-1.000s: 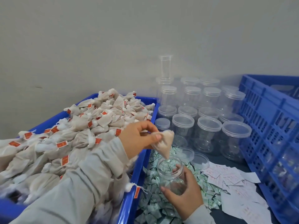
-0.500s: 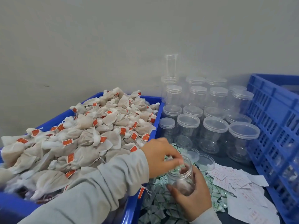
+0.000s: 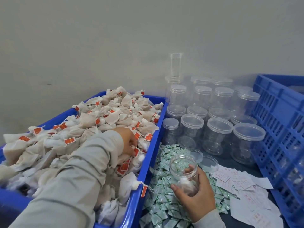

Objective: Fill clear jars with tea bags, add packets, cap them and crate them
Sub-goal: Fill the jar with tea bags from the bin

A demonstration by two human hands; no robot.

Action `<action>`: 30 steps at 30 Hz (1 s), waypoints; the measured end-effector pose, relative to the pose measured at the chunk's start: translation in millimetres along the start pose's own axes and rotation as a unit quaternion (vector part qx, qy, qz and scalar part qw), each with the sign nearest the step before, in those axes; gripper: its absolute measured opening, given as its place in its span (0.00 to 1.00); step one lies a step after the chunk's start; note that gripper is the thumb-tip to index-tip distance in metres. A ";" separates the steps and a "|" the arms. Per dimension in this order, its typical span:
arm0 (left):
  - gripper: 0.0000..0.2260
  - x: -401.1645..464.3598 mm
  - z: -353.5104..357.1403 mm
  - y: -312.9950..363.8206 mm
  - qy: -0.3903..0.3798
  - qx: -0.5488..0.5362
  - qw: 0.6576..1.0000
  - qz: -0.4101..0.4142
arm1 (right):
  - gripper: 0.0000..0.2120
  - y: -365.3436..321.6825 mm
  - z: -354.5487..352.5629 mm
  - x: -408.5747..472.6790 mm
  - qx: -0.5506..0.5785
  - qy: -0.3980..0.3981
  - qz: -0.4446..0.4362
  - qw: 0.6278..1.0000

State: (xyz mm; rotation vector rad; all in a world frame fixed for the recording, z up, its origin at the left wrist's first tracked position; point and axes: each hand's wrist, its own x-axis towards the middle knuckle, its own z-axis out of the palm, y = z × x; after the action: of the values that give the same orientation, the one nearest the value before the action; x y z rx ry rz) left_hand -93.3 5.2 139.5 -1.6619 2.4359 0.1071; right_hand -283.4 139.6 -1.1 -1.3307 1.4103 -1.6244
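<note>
My left hand (image 3: 127, 140) reaches into the blue bin (image 3: 148, 160) heaped with white tea bags (image 3: 113, 116) bearing red tags. Its fingers curl down into the pile and pinch a tea bag near the bin's right wall. My right hand (image 3: 199, 195) grips an open clear jar (image 3: 183, 167), tilted slightly, above a heap of green-and-white packets (image 3: 164, 201). One tea bag (image 3: 186, 185) lies at the bottom of that jar.
Several capped empty clear jars (image 3: 218, 134) stand in rows at the back, against the wall. Two loose clear lids (image 3: 208, 162) lie just behind the held jar. White paper slips with red print (image 3: 238, 183) are scattered at the right. A blue slatted crate (image 3: 279, 129) stands along the right edge.
My left hand dropped a tea bag into the jar, then swung left back into the bin. My right hand kept holding the jar.
</note>
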 end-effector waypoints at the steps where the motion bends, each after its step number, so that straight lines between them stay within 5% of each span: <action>1: 0.14 0.7 -0.2 1.9 -0.004 0.007 1.000 -0.002 | 0.31 0.5 -0.3 0.2 0.001 0.003 0.001 1.000; 5: 0.13 1.0 -4.6 2.7 0.051 0.005 0.999 -0.014 | 0.31 2.2 -0.3 0.1 -0.002 0.001 0.002 1.000; 9: 0.10 -1.1 -8.6 -4.8 0.239 -0.145 0.960 0.007 | 0.31 5.3 -0.5 0.3 -0.011 -0.005 -0.002 1.000; 13: 0.05 -3.1 -8.0 1.8 0.319 -0.399 0.857 0.067 | 0.32 7.6 -0.3 0.3 -0.011 -0.015 0.006 1.000; 16: 0.08 -11.1 -12.4 20.0 0.214 -0.661 0.711 0.110 | 0.32 9.2 1.1 0.7 -0.018 -0.024 0.014 0.999; 18: 0.07 -16.5 -11.2 32.8 0.136 -0.731 0.656 0.130 | 0.32 11.3 2.5 1.5 -0.027 -0.031 0.019 0.999; 20: 0.06 -19.5 -7.0 43.5 0.071 -0.727 0.666 0.150 | 0.34 12.9 3.3 2.2 -0.031 -0.030 0.019 0.999; 23: 0.07 -20.5 3.3 55.4 0.018 -0.659 0.731 0.176 | 0.35 13.6 3.9 3.3 -0.032 -0.026 0.015 0.999; 30: 0.10 -23.1 10.9 56.3 0.041 -0.530 0.818 0.222 | 0.31 14.4 4.4 6.9 0.016 -0.011 0.003 1.000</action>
State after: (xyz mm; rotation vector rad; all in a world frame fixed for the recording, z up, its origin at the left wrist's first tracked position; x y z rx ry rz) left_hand -136.1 48.9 130.7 -1.2467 2.9680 1.7603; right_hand -283.9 128.2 -13.1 -1.3207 1.3700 -1.6162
